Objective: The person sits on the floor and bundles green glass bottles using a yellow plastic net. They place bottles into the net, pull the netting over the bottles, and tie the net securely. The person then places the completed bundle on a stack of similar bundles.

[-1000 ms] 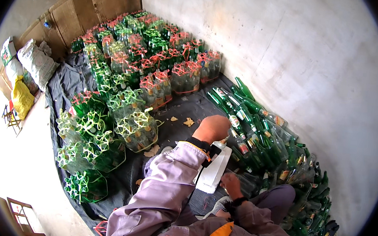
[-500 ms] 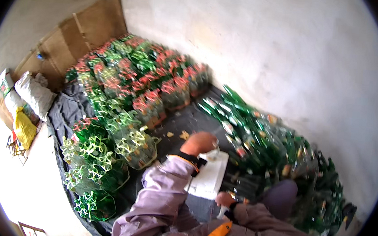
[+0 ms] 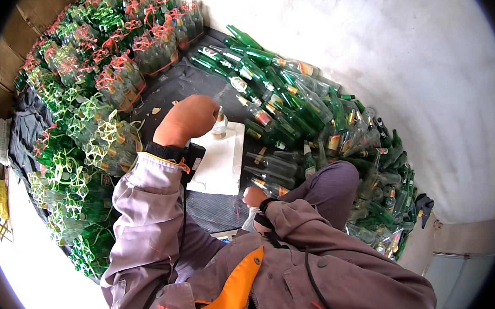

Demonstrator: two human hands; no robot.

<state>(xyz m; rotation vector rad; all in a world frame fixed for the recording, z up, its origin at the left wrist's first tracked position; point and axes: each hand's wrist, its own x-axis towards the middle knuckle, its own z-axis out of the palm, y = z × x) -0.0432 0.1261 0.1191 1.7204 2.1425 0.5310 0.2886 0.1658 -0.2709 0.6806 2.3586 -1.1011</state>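
My left hand [image 3: 195, 115] is closed at the neck of a clear glass bottle [image 3: 219, 130], over the far left part of a white flat board [image 3: 217, 166]. The fingertips are partly hidden behind the back of the hand. My right hand [image 3: 252, 196] is closed just off the board's near right corner. Below its wrist shows a pale, see-through thing [image 3: 250, 220], mostly covered by the hand and sleeve; I cannot tell what it is. Loose green and clear bottles [image 3: 272, 177] lie right beside the board.
A large pile of loose bottles [image 3: 298, 94] runs along the wall to my right. Bundled bottles tied with red and yellow-green straps [image 3: 93, 122] stand to the left. A black ground sheet [image 3: 168, 93] lies between them. My bent right knee [image 3: 332, 187] is near the pile.
The view has swung, so the whole scene sits further left and higher. Both hands keep about the same places by the board. The bottle at my left hand now shows more clearly.
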